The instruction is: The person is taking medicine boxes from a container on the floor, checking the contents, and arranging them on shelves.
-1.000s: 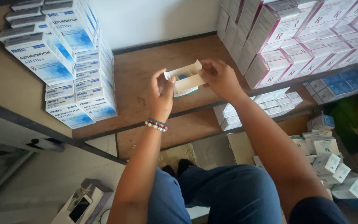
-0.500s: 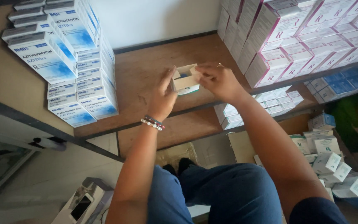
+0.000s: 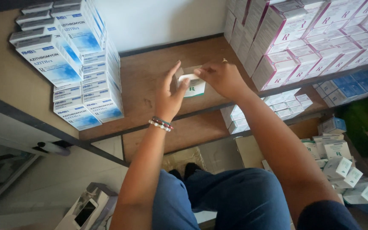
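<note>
Both bare forearms reach forward from the bottom of the view and meet in front of the body. The left hand [image 3: 170, 97] is raised with its palm turned inward, the forefinger stretched straight up and the thumb pressed forward in a pinching grip. A beaded bracelet of white, red and dark beads [image 3: 161, 124] circles the left wrist. The right hand [image 3: 221, 79] is curled knuckles-up, its fingertips bent toward the left thumb, a ring on one finger.
</note>
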